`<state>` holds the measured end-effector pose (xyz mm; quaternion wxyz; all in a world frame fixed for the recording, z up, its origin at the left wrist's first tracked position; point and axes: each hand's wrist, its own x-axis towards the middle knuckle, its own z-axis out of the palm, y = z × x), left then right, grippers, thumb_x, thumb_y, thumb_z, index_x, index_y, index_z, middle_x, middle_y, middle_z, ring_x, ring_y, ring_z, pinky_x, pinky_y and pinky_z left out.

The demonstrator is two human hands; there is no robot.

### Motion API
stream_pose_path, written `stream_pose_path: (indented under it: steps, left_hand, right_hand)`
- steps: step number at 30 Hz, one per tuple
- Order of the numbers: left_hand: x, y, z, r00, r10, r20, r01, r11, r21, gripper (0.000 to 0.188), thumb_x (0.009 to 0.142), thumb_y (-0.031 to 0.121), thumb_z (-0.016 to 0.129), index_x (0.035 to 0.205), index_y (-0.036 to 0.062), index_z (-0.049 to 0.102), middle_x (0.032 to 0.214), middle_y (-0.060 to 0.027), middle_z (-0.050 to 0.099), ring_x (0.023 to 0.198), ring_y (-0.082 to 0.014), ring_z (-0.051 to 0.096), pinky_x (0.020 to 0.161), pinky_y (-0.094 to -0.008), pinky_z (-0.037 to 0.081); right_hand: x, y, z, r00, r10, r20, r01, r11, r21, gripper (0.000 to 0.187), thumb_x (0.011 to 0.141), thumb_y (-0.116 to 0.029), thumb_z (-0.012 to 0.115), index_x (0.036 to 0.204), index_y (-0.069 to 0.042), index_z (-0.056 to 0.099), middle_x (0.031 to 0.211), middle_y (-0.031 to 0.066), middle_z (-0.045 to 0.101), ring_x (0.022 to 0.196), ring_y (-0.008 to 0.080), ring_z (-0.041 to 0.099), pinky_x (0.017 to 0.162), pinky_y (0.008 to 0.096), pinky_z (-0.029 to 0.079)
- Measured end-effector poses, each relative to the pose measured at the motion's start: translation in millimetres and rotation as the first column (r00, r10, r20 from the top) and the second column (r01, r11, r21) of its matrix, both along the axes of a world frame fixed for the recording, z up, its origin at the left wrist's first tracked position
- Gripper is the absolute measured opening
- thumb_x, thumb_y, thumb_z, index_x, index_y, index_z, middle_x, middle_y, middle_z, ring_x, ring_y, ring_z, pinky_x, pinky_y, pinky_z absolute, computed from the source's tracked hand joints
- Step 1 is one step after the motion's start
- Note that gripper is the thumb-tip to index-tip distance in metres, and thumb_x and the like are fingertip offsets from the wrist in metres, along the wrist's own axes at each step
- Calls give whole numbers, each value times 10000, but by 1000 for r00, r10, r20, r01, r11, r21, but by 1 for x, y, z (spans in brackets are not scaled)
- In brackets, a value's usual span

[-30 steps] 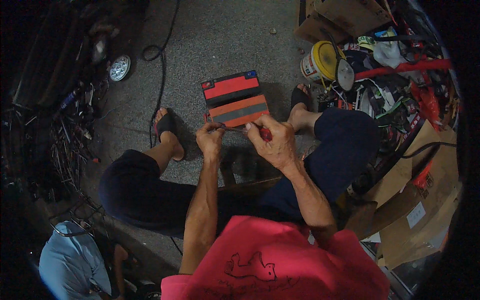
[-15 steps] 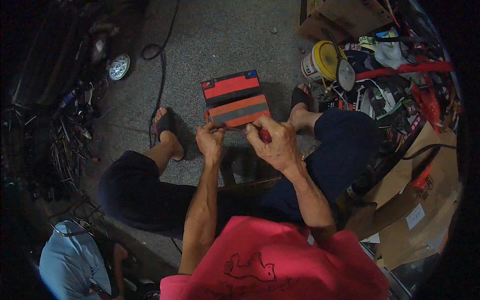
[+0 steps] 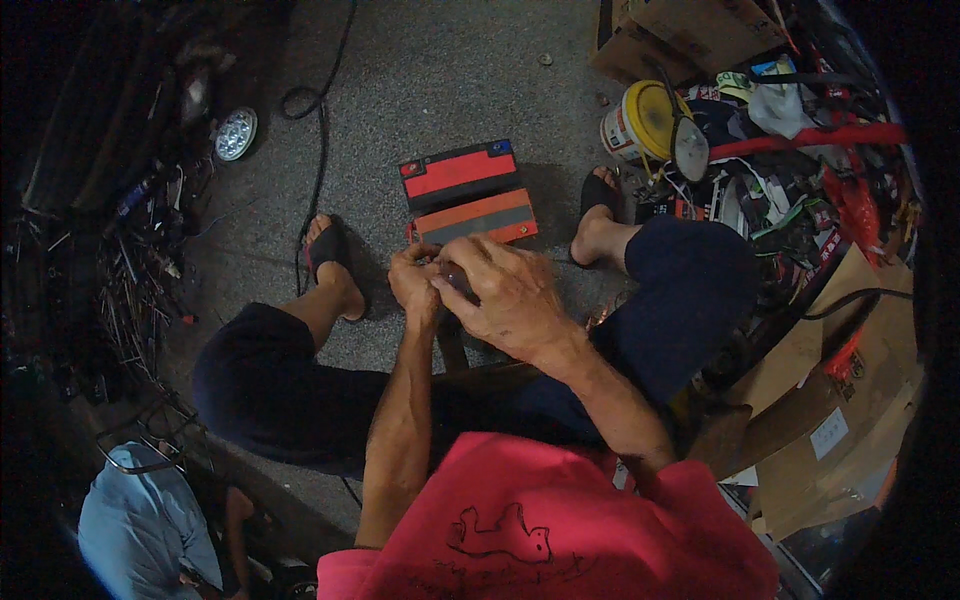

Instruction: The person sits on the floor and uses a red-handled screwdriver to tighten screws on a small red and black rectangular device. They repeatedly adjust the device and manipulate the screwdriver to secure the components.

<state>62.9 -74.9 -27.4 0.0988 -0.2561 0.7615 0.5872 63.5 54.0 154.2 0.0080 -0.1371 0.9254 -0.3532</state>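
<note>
In front of me on the floor lies a red-and-black battery (image 3: pixel 458 172) with one blue corner and one red corner. Right against its near side is an orange block (image 3: pixel 478 214) with a grey band along it. My left hand (image 3: pixel 413 281) is closed just short of the block, thumb and fingers pinched; what they hold is too small to make out. My right hand (image 3: pixel 515 300) has come up against it, its fingers curled round a small red-handled tool (image 3: pixel 455 277), mostly hidden by the hand. The tool's tip does not show.
My sandalled feet flank the battery. A black cable (image 3: pixel 322 150) runs along the floor on the left, near a round lamp (image 3: pixel 236 134). To the right stand a yellow-lidded bucket (image 3: pixel 648 118), cardboard boxes (image 3: pixel 700 35) and piled clutter. A person in light blue (image 3: pixel 145 520) is at lower left.
My right hand has moved left, from the block's near right corner to meet my left hand. The red handle that showed in its palm is now mostly covered. My left hand has hardly moved.
</note>
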Motion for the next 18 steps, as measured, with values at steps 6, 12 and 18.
stream_pose_path:
  steps: [6, 12, 18]
  left_hand:
    - [-4, 1, 20, 993, 0, 120, 15, 993, -120, 173, 664, 101, 709, 826, 42, 718, 763, -136, 689, 699, -232, 670, 641, -354, 520]
    - [-2, 6, 21, 996, -58, -66, 42, 975, -219, 150, 671, 90, 701, 809, 30, 712, 781, -156, 689, 728, -268, 670, 681, -360, 513]
    - [-2, 5, 17, 995, -96, -7, 93, 981, -173, 138, 678, 71, 705, 807, 22, 702, 820, -167, 685, 763, -283, 670, 686, -367, 508]
  right_hand:
    - [-5, -6, 9, 1000, 20, -23, -19, 999, 44, 201, 824, -205, 652, 899, -40, 566, 815, 120, 639, 718, 317, 649, 615, 403, 504]
    - [-4, 5, 7, 999, 14, 47, -15, 1000, 14, 178, 817, -162, 659, 908, -34, 575, 786, 134, 646, 709, 323, 651, 609, 397, 506]
    - [-3, 19, 11, 993, -84, 85, 73, 990, 122, 278, 824, -152, 661, 1041, -44, 526, 867, 171, 654, 787, 345, 654, 672, 430, 503]
